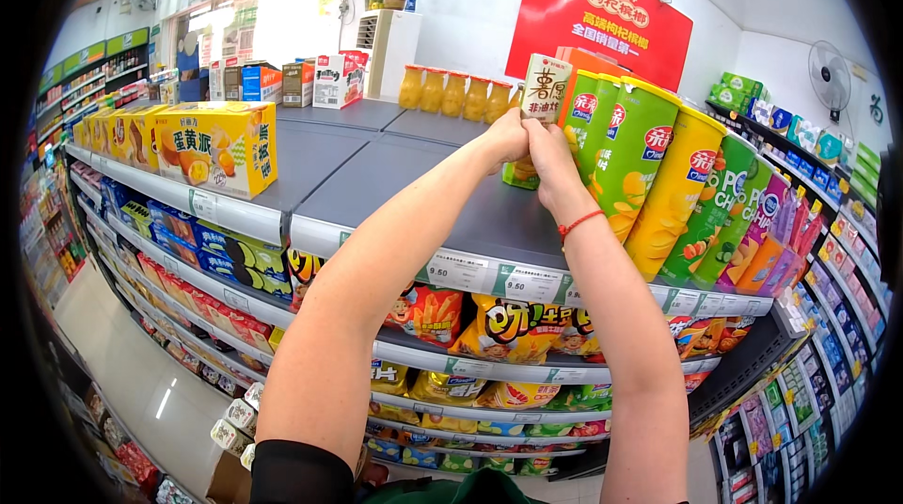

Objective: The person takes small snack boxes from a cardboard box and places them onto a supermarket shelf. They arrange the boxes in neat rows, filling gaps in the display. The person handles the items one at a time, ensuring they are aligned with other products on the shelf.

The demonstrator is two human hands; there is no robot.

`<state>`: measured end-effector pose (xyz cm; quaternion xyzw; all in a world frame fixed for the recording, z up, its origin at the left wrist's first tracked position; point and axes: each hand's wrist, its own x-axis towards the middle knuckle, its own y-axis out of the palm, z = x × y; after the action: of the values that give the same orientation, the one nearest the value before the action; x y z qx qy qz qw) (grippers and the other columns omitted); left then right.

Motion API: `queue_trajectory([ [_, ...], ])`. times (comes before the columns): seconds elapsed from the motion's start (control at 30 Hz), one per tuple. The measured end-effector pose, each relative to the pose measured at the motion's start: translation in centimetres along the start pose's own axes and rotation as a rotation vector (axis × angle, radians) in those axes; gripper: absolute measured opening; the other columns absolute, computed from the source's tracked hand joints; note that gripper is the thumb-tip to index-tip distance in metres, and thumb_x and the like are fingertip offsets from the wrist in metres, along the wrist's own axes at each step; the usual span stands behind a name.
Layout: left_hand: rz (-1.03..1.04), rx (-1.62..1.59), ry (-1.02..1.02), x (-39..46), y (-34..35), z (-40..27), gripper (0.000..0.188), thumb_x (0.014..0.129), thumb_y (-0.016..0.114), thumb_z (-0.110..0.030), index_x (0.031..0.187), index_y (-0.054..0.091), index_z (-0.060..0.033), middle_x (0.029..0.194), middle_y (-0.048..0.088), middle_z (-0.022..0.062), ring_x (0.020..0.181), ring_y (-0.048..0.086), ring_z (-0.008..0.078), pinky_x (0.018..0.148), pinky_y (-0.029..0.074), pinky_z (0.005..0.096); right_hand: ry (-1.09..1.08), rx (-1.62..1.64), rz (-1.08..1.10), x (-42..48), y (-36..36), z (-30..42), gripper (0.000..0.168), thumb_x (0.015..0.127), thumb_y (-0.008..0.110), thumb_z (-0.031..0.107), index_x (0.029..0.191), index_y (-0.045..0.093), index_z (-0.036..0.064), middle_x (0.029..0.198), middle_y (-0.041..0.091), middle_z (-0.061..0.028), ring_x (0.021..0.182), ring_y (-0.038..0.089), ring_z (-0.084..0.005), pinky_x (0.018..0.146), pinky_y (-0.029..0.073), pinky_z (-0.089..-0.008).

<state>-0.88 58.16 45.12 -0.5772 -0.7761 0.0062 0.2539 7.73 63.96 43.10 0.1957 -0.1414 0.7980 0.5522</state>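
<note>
Both my hands are together at the back of the grey top shelf [409, 187], just left of a row of chip canisters. My left hand [509, 141] and my right hand [549, 151] are closed around a tall snack box [544, 84] with a white upper part and a green lower part. The box stands upright, its middle hidden by my fingers. Right beside my right hand are a green chip canister [631, 144] and, further right, a yellow one [677, 187]. An orange box [592, 61] shows behind them.
Yellow pie boxes [219, 148] line the shelf at left. Glass jars with yellow contents [453, 95] and several cartons [338, 81] stand at the back. A price-tag rail [465, 271] runs along the front edge, above bagged snacks [508, 328]. White-topped boxes [231, 433] are low at left.
</note>
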Motion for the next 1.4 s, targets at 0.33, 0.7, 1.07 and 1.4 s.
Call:
queue_trajectory([
  [0.33, -0.085, 0.02, -0.062, 0.9, -0.3, 0.9, 0.051, 0.089, 0.064, -0.029, 0.131, 0.053, -0.0009, 0.127, 0.063, 0.0168, 0.118, 0.058, 0.0238, 0.098, 0.045, 0.0373, 0.011, 0.108, 0.097, -2.3, 0.2, 1.9, 0.046, 0.086, 0.06, 0.032, 0.114, 0.06, -0.004, 0.109, 0.065, -0.0128, 0.102, 0.059, -0.0191, 0.089, 0.044, -0.0324],
  [0.7, -0.17, 0.076, -0.097, -2.6, -0.9, -0.9, 0.066, 0.087, 0.065, -0.029, 0.139, 0.04, 0.0045, 0.137, 0.053, 0.0235, 0.128, 0.052, 0.0288, 0.104, 0.042, 0.0385, -0.002, 0.081, 0.107, -4.6, 0.2, 3.6, 0.053, 0.083, 0.067, 0.038, 0.115, 0.061, -0.004, 0.113, 0.064, -0.0123, 0.106, 0.057, -0.0186, 0.092, 0.042, -0.0316],
  [1.07, -0.217, 0.036, -0.065, -2.7, -0.4, -0.3, 0.07, 0.087, 0.062, -0.022, 0.147, 0.034, 0.0024, 0.142, 0.05, 0.0232, 0.132, 0.048, 0.0305, 0.107, 0.04, 0.0398, 0.093, 0.143, 0.152, -3.4, 0.3, 3.1, 0.051, 0.086, 0.066, 0.038, 0.12, 0.063, 0.0, 0.119, 0.064, -0.0102, 0.112, 0.056, -0.0182, 0.097, 0.04, -0.032],
  [1.4, -0.337, 0.105, 0.009, -4.6, -0.9, -0.3, 0.07, 0.082, 0.067, -0.018, 0.14, 0.037, 0.0064, 0.124, 0.061, 0.0256, 0.114, 0.062, 0.0301, 0.094, 0.049, 0.0367, 0.061, 0.032, 0.183, -4.1, -0.1, 2.4, 0.048, 0.09, 0.063, 0.04, 0.122, 0.06, 0.004, 0.114, 0.065, -0.0077, 0.106, 0.058, -0.019, 0.094, 0.041, -0.0363],
])
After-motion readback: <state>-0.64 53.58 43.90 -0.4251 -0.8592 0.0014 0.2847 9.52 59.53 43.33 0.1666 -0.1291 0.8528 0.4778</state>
